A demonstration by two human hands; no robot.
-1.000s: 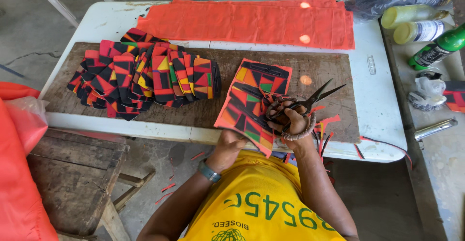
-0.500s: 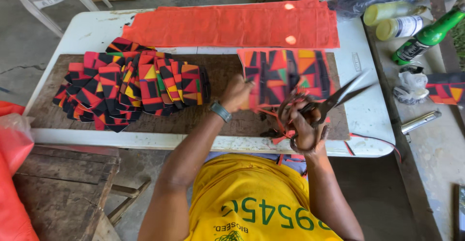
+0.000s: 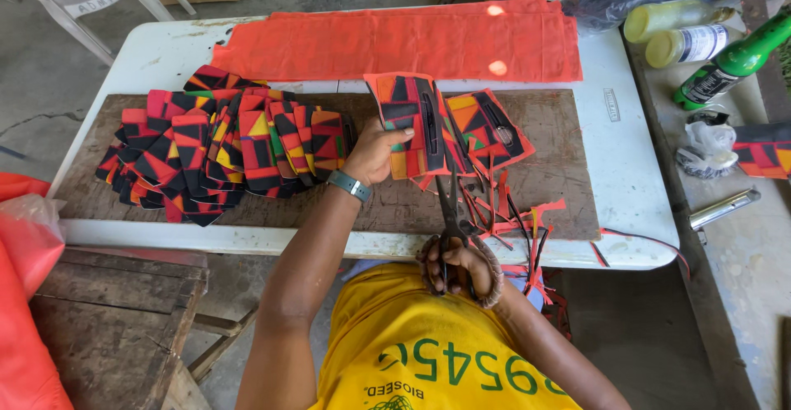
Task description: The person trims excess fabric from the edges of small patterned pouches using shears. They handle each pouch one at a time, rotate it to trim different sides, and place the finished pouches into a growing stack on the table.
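Scissors (image 3: 451, 212) in right hand (image 3: 458, 267) cut patterned fabric piece (image 3: 412, 126) held by left hand (image 3: 375, 151).

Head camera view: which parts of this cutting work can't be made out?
- Scissors: handles hidden inside the right hand.
- Patterned fabric piece: left edge covered by the left hand.
- Stack of cut pieces: lower ones overlapped, uncountable.
- Green bottle: top cut off by the frame edge.
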